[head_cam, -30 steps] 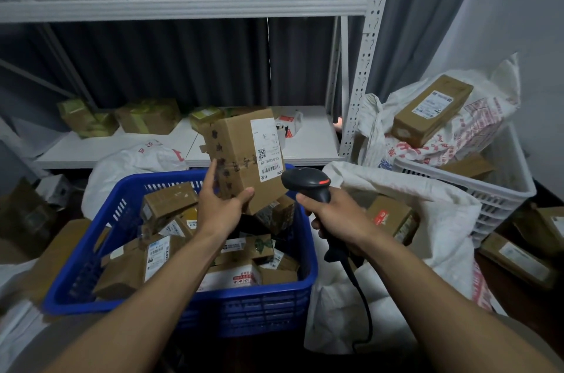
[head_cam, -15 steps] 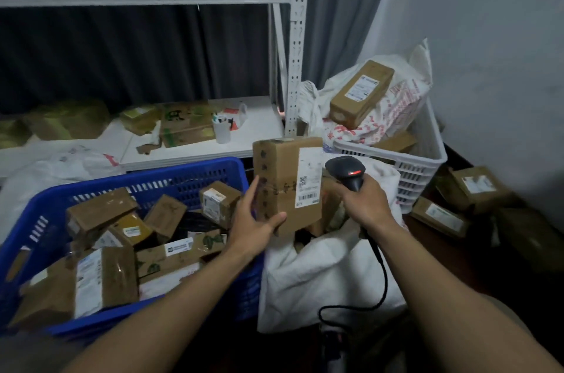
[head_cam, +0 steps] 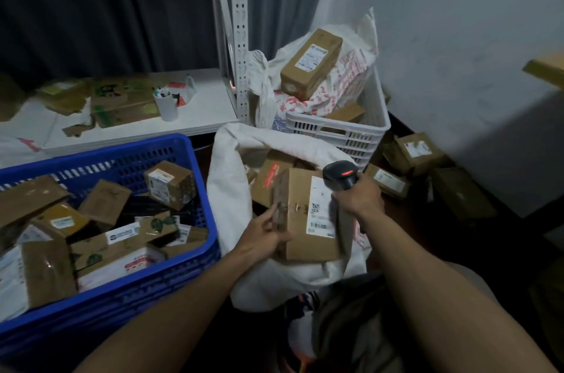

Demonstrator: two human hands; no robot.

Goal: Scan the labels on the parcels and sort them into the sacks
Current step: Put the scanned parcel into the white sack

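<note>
Print on the parcel (head_cam: pixel 300 235) is too blurred to read — the blue crate (head_cam: pixel 137 296) runs off left.

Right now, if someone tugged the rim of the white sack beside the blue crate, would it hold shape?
Probably not: the white sack sags in soft folds and its rim droops, so it looks floppy. The parcels inside seem to prop it open. Tugged, the cloth would likely give before the load shifts.

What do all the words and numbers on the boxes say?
Nothing is sharp enough to quote.
Label on the held parcel: a QR code and barcode show, print blurred.
Parcel labels in the blue basket: too small, blurred.
Red print on the sack in the white basket: blurred.
Scanner: no text shows.
</note>
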